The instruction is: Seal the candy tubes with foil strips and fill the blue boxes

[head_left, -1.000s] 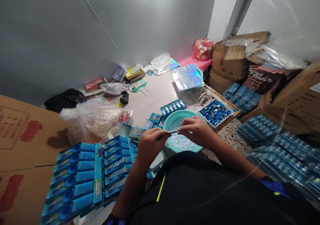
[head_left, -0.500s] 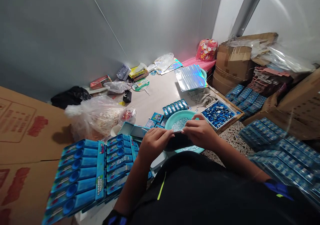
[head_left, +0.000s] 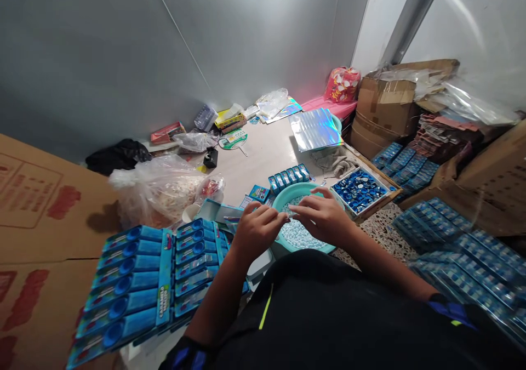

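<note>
My left hand (head_left: pixel 258 228) is closed in a pinch above the near-left rim of a turquoise basin (head_left: pixel 277 203). Small pale blue-white pellets (head_left: pixel 304 234) fill much of the basin. Fingertips of my right hand (head_left: pixel 322 214) meet those of the left over the pellets. A tiny thin item seems to sit between them, too small to make out. Left of the basin lie small blue printed boxes (head_left: pixel 259 193). Behind it stands a row of blue boxes (head_left: pixel 289 178). A white-lined tray of blue caps (head_left: pixel 361 189) stands to its right.
Stacked blue blister-like strips (head_left: pixel 139 288) rise at left beside a large carton (head_left: pixel 36 222). A clear plastic bag (head_left: pixel 154 189) lies behind them. Shiny silver sheets (head_left: pixel 314 129) rest at the table's back right. Cartons (head_left: pixel 384 107) and wrapped blue packs (head_left: pixel 472 255) line the right side.
The dark flat thing held between both hands no longer shows, and more pellets are visible. My hands remain over the basin with fingertips closer together; the right fingers are more stretched out.
</note>
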A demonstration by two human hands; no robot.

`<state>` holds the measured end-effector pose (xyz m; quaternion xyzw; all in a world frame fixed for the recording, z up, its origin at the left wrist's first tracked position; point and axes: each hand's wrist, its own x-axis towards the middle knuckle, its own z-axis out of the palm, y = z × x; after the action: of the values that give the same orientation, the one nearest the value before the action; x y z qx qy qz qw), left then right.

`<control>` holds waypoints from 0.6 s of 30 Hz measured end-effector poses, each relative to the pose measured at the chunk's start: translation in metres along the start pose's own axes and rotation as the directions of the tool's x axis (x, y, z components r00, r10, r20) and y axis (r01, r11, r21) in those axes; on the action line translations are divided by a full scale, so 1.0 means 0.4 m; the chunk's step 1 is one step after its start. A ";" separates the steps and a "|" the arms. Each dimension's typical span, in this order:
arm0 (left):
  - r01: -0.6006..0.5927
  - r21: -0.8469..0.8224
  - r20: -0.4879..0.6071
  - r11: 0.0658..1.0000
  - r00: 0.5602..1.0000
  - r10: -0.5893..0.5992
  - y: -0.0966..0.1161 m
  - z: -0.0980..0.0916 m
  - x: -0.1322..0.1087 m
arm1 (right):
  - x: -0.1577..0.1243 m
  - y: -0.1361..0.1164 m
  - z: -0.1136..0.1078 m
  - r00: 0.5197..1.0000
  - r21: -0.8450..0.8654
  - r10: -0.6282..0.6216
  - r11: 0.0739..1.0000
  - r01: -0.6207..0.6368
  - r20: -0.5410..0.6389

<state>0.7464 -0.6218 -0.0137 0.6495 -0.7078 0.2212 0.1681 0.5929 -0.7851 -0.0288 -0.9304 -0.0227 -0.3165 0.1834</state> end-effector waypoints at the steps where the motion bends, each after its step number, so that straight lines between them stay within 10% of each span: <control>1: 0.020 -0.017 0.000 1.000 1.000 -0.020 0.000 -0.003 0.000 | 0.001 -0.003 0.001 1.000 -0.001 -0.006 1.000 0.006 0.001; 18: 0.271 0.000 -0.047 0.963 0.962 -0.270 -0.010 -0.082 -0.035 | -0.006 0.004 -0.014 0.985 0.093 0.100 0.992 -0.087 -0.138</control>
<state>0.7501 -0.5926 0.0070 0.7354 -0.6076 0.2134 0.2109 0.5880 -0.7886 -0.0265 -0.8967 0.0205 -0.3719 0.2393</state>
